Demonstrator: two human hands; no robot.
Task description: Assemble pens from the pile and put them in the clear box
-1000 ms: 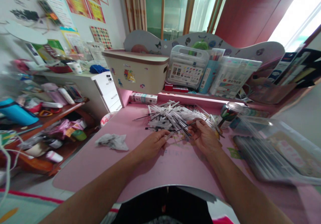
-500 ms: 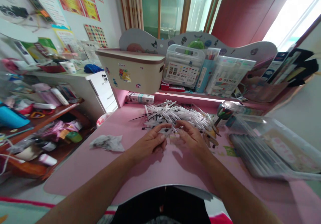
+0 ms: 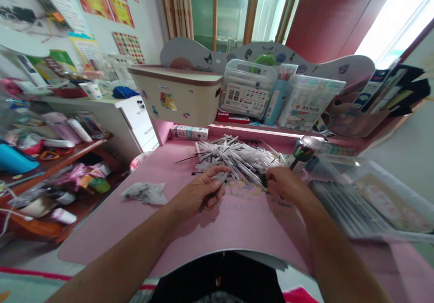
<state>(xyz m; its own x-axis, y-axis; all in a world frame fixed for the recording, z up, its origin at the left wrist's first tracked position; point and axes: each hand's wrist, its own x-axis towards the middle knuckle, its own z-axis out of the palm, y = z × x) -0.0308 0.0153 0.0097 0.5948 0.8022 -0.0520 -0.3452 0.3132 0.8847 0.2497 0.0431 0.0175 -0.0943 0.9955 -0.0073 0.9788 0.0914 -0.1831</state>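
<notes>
While both hands sit at the near edge of a pile of white pen tubes in the middle of the pink tabletop, the left hand has thumb and forefinger pressed together on a single white tube that sticks out towards the pile. The right hand lies palm down just to the right, its fingers curled into the heap among a few dark pieces; whether they grip anything cannot be told. A crumpled grey tissue lies well to the left. A printed can stands just behind the right hand, and a clear plastic bag lies to its right. On the raised shelf behind the pile stand a beige storage box and a clear marker case, with a small carton below the box
</notes>
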